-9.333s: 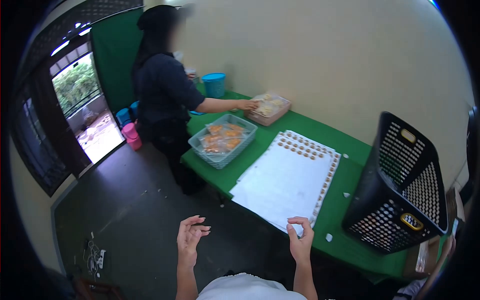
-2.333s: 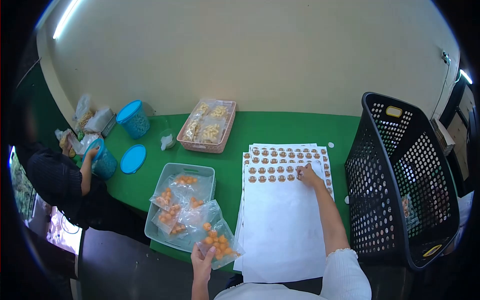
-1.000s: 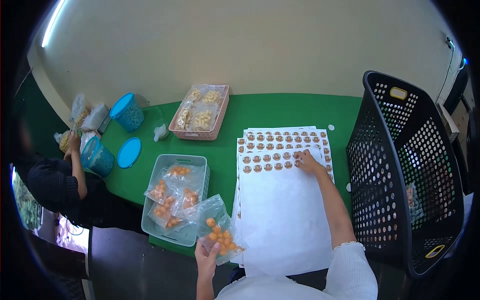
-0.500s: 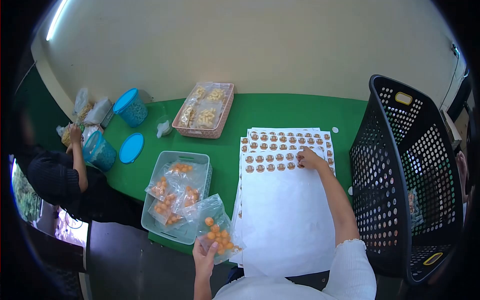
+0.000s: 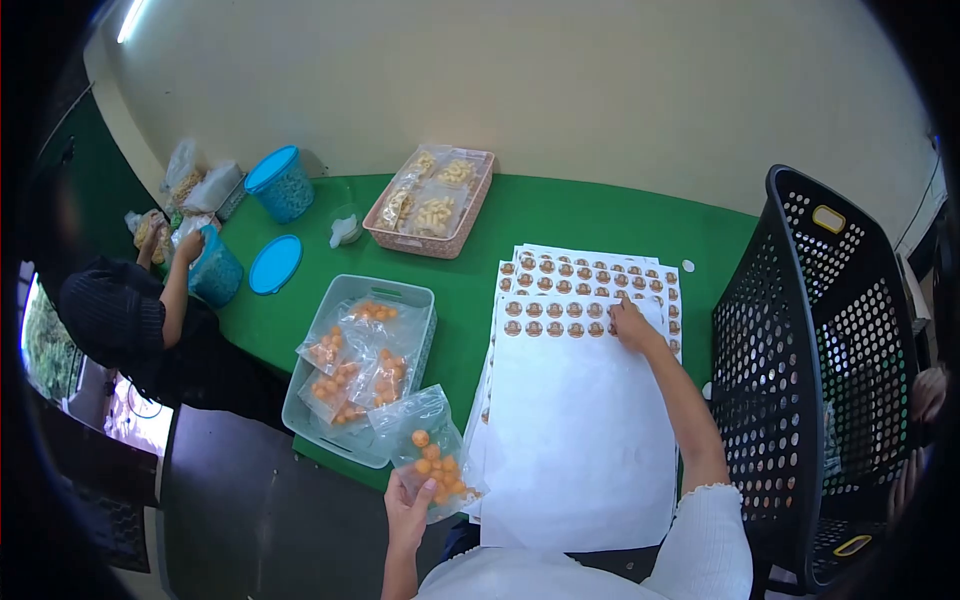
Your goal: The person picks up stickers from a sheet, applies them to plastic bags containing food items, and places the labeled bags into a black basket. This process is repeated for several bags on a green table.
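My left hand (image 5: 408, 507) grips the lower left edge of a clear plastic bag (image 5: 432, 462) with orange balls inside, in front of the grey-green basket. With fingers bent together, my right hand (image 5: 630, 325) touches the right end of the sticker rows on the top sticker sheet (image 5: 580, 430). Whether a sticker is between its fingertips is hidden. Two rows of round brown stickers (image 5: 555, 319) show along that sheet's top; the rest is bare white. More sticker sheets (image 5: 590, 262) lie beneath. The grey-green basket (image 5: 300, 425) holds several similar bags (image 5: 335, 385).
A pink basket (image 5: 415, 246) of bagged pale snacks stands at the back. A tall black crate (image 5: 765, 400) is on my right. At left, another person (image 5: 120, 310) reaches to a blue bucket (image 5: 215, 275), near a blue lid (image 5: 275, 265) and another bucket (image 5: 282, 190).
The view has shifted slightly. My right hand stays at the end of the sticker rows, and my left still holds the bag. The other person's hand has moved to the blue bucket.
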`<state>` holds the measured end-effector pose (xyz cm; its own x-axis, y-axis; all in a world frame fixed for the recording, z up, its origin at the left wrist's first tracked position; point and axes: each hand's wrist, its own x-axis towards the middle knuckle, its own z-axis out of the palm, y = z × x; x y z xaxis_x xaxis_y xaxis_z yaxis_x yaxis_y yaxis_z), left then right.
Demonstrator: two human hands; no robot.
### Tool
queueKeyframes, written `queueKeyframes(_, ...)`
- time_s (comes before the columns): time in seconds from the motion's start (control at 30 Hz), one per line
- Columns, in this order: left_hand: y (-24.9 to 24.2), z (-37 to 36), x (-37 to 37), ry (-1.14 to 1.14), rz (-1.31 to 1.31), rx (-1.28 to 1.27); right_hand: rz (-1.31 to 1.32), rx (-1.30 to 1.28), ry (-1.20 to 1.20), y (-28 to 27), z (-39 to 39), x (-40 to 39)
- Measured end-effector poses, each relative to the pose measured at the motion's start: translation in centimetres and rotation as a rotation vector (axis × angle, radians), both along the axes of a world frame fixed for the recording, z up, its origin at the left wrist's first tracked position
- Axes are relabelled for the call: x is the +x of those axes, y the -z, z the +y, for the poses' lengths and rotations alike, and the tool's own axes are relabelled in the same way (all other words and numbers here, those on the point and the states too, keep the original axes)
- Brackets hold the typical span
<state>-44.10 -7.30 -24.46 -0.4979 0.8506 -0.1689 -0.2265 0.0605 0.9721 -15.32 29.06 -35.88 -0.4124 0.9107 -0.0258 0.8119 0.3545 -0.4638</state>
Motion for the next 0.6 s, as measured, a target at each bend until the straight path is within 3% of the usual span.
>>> queueKeyframes(0.13, 2.4, 0.7, 1.3, 0.079, -0.072, -0.051, -0.079, -0.017, -0.021, -0.9, -1.6, 0.2)
queueKeyframes(0.2, 4.0, 1.3, 2.4, 0.142, -0.084, -0.06, 0.046, 0.156, -0.111, 0.0, -2.2, 0.7)
queueKeyframes(0.3, 6.4, 2.6, 5.0, 0.289, -0.109, -0.096, 0.143, 0.165, -0.079, -1.3, -3.8, 0.6)
queueKeyframes(0.4, 10.0, 3.8, 7.4, 0.293, -0.04, -0.039, 0.187, 0.101, 0.02, -2.7, -6.9, -0.2)
queueKeyframes(0.47, 12.0, 4.3, 7.7, 0.259, 0.065, -0.043, -0.05, 0.577, 0.012, -0.4, -8.6, -0.8)
queueKeyframes(0.6, 11.9, 5.4, 6.6, 0.131, 0.223, -0.07, 0.007, 0.514, 0.043, -1.0, -8.1, -0.5)
